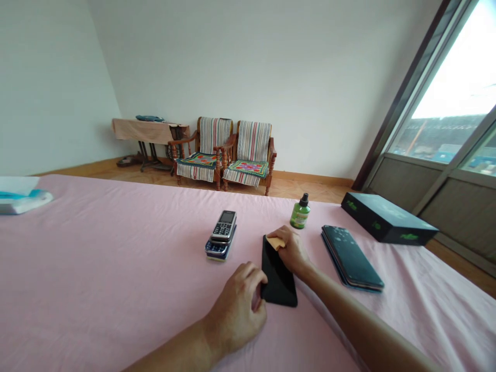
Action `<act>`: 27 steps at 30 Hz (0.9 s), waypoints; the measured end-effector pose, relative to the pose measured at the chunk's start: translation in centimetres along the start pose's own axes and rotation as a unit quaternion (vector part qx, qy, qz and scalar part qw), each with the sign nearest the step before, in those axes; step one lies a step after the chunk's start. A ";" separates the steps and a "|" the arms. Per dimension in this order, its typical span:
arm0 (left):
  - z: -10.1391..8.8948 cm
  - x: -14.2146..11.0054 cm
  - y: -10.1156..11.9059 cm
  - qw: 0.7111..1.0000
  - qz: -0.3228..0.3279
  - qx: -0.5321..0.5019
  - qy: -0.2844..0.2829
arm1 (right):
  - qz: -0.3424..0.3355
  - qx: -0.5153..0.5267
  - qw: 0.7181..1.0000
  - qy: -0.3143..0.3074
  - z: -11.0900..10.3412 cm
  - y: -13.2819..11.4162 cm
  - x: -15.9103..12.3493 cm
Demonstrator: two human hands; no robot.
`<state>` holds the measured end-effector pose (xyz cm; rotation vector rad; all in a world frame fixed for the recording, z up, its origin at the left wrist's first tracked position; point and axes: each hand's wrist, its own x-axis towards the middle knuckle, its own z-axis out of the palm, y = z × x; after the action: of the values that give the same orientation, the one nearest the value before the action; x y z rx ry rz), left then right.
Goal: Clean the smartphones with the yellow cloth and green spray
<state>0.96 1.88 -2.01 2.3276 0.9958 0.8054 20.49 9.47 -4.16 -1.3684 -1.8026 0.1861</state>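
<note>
A black smartphone (278, 284) lies flat on the pink sheet, its long side running away from me. My left hand (241, 299) grips the phone's left edge near its lower end, thumb and fingers curled. At the far end, my right hand (291, 249) presses a small yellow cloth (275, 242) onto the phone's top left corner. The right fingers are closed on the cloth, and part of it is hidden under them. Just beyond that hand stands a green spray bottle (300, 212) with a black top.
Left of the phone sits a stack of old keypad phones (223, 230). To the right lie stacked dark phones or tablets (351, 256), the top one spotted with droplets. A black box (387, 217) rests behind them. A white and blue packet (23, 201) is at far left.
</note>
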 end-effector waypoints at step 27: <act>0.8 0.0 -1.0 0.997 -0.035 -0.036 0.050 | -0.056 0.077 0.988 -0.119 -2.0 -5.4 -6.8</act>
<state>1.00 2.35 -3.24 2.1975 1.0656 0.9236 18.26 0.90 -3.38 -1.1713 -2.0108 0.4361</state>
